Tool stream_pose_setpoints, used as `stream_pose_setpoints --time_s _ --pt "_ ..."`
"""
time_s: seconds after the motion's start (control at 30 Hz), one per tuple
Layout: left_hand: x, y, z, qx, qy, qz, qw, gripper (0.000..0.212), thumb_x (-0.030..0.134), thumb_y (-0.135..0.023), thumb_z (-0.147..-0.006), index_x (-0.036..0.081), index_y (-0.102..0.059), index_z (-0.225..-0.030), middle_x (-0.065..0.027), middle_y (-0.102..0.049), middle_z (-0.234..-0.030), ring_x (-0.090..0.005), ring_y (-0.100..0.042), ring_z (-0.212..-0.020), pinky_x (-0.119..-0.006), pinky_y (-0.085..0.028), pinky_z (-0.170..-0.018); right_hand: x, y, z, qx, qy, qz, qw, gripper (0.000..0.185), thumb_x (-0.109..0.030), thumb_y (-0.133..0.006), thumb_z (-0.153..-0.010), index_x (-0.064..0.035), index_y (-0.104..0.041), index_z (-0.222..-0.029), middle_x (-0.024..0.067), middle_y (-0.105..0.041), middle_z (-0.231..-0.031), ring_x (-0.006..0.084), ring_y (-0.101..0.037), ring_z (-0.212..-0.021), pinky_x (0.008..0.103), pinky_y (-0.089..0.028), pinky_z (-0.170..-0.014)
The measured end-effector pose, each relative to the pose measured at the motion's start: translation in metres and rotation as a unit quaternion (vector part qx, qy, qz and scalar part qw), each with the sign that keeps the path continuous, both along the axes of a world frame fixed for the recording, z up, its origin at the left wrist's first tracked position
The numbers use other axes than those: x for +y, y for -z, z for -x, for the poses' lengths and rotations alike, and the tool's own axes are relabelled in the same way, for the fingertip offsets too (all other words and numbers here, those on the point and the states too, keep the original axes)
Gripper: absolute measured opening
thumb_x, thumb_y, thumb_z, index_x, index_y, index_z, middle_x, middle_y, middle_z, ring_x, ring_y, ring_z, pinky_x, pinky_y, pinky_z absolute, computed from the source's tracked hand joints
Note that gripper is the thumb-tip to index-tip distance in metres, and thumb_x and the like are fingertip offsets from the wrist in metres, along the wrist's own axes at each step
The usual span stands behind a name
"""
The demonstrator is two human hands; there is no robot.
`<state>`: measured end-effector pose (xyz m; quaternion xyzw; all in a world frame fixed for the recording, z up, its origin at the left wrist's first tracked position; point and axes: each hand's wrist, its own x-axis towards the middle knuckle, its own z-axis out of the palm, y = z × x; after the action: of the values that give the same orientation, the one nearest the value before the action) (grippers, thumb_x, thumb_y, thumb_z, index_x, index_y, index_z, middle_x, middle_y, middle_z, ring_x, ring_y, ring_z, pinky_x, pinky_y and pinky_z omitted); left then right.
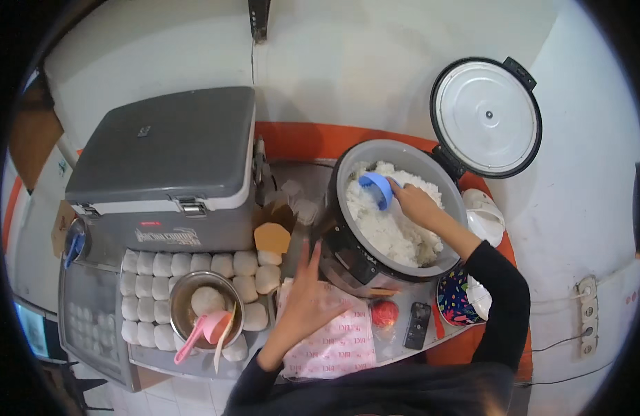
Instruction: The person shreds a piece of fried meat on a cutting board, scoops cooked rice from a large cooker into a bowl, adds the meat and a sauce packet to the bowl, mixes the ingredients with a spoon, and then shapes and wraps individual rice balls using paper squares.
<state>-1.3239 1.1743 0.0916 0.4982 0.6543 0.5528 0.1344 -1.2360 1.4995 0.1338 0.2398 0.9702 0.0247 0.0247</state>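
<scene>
My right hand (414, 202) grips the handle of a blue plastic scoop (378, 191), whose bowl rests in the cooked white rice (398, 236). The rice sits inside a large rice cooker (345, 171) with its lid (481, 117) raised. My left hand (308, 299) is spread above a stack of printed wrapping paper (333, 351), its fingertips close to the cooker's front; nothing is in it. Left of it, a metal bowl (178, 317) holds a round white portion (207, 300), a pink scoop (203, 328) and a pale flat utensil (225, 335).
Rows of rounded white portions (146, 286) surround the bowl. A grey cooler box (169, 151) stands behind them. A red ball-like bundle (385, 313), a black phone-like device (417, 325) and a patterned round item (452, 296) lie right of the paper. Power sockets (589, 312) hang on the wall.
</scene>
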Motion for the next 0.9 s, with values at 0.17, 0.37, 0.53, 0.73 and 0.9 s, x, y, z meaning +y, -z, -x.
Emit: stream_pose_setpoints --time_s 0.17,0.37,0.53,0.73,0.9 --pt "0.071 0.04 -0.024 0.036 -0.06 -0.089 0.994 0.126 0.036 -0.084 -0.061 0.005 0.004 -0.145 -0.0304 0.01 -0.147 -0.0484 0.002 -0.137 -0.055 -0.013 -0.11 0.016 0.015 0.023 0.048 -0.13 0.093 0.986 0.048 -0.003 -0.046 -0.084 -0.01 -0.047 -0.131 0.0273 -0.062 -0.083 0.0421 -0.063 -0.076 0.047 -0.051 -0.068" --pt "0.077 0.045 -0.027 0.034 -0.066 -0.064 0.995 0.126 0.036 -0.084 -0.061 0.004 0.004 -0.145 -0.0314 0.008 -0.147 -0.0482 0.002 -0.137 -0.057 -0.011 -0.11 -0.03 -0.016 -0.009 -0.044 -0.131 0.184 0.973 0.054 -0.003 -0.052 -0.081 -0.0091 -0.045 -0.133 0.0265 -0.062 -0.089 0.042 -0.063 -0.074 0.046 -0.052 -0.067" --pt "0.063 0.044 -0.023 0.04 -0.088 -0.058 0.994 0.125 0.035 -0.084 -0.061 0.003 0.002 -0.145 -0.0316 0.007 -0.147 -0.0493 0.001 -0.137 -0.058 -0.011 -0.109 -0.106 -0.031 -0.03 -0.076 -0.048 0.059 0.994 0.071 -0.004 -0.059 -0.074 -0.0008 -0.031 -0.139 0.027 -0.056 -0.091 0.0425 -0.062 -0.079 0.0468 -0.051 -0.069" --pt "0.075 0.049 -0.022 0.058 -0.1 -0.074 0.991 0.127 0.04 -0.085 -0.058 0.006 0.0 -0.145 -0.0301 0.003 -0.148 -0.0484 -0.007 -0.136 -0.056 -0.015 -0.109 -0.073 -0.014 -0.026 -0.001 -0.082 0.16 0.984 0.058 -0.001 -0.055 -0.077 -0.0025 -0.042 -0.134 0.0297 -0.059 -0.081 0.043 -0.06 -0.075 0.0447 -0.049 -0.071" --pt "0.074 0.045 -0.027 0.049 -0.098 -0.057 0.992 0.127 0.037 -0.086 -0.058 0.007 0.0 -0.146 -0.0286 0.003 -0.148 -0.0482 -0.007 -0.136 -0.056 -0.016 -0.109 -0.07 -0.06 -0.05 -0.062 0.039 0.355 0.932 0.046 -0.006 -0.053 -0.088 -0.0088 -0.047 -0.134 0.0144 -0.063 -0.069 0.0191 -0.06 -0.052 0.0351 -0.048 -0.052"
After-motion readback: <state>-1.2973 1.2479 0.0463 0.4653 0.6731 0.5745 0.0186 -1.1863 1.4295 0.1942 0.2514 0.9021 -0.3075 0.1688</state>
